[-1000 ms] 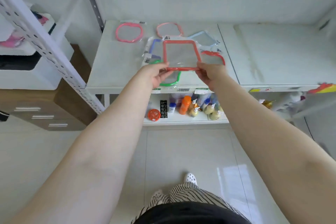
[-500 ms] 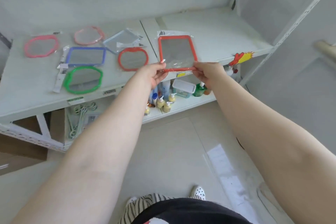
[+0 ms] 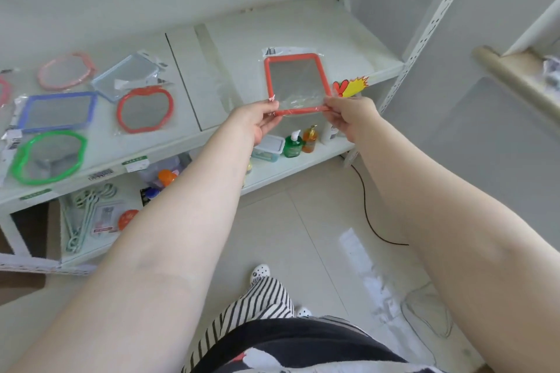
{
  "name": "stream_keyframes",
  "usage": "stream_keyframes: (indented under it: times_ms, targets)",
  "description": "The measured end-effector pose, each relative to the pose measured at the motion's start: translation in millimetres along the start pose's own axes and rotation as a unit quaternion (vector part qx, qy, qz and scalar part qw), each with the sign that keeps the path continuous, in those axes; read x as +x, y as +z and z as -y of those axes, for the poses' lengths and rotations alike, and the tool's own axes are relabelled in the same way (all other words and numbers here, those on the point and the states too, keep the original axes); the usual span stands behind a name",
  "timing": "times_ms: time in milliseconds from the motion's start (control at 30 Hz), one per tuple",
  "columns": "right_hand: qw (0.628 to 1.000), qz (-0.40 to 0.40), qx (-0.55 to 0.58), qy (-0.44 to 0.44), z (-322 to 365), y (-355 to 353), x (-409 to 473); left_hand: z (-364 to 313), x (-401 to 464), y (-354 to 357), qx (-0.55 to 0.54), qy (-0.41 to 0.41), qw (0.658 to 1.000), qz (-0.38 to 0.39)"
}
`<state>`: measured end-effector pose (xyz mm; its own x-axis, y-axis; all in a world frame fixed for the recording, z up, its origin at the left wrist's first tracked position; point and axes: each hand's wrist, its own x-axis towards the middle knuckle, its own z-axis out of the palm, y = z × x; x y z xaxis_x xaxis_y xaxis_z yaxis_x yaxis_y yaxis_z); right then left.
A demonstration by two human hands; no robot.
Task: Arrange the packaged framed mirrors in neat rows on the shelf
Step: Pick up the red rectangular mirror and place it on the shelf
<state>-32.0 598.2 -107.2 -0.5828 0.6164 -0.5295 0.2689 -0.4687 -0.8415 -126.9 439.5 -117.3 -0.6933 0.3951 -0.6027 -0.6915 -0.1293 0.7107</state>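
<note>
White shelf (image 3: 303, 27) has room on its right side.
Left hand (image 3: 256, 119) and right hand (image 3: 348, 118) pinch the red rectangular plastic-wrapped mirror (image 3: 297, 83); lay it flat, probably straight with the edge.

Lower shelf (image 3: 303, 165): green soap bottle (image 3: 292, 144); orange pump bottle (image 3: 310, 139); lidded plastic box (image 3: 269, 147); orange-capped bottle (image 3: 166, 176); pale green hangers (image 3: 88, 209). Shelf edge: yellow-red starburst tag (image 3: 353, 87). Floor (image 3: 318, 236): black cable (image 3: 368, 215), tiled.

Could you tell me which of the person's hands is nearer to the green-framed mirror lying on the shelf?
Left. The left hand grips the red rectangular mirror at its near left corner, on the side toward the green-framed mirror; the right hand grips the near right corner, farther off.
</note>
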Motion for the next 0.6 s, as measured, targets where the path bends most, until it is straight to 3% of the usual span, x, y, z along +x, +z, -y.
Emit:
stream_keyframes:
  times_ms: [600]
  targets:
    - [0.996, -0.084, -0.008, 0.020, 86, -22, 154, -52, 138, 119, 0.036, -0.042, 0.998, 0.040]
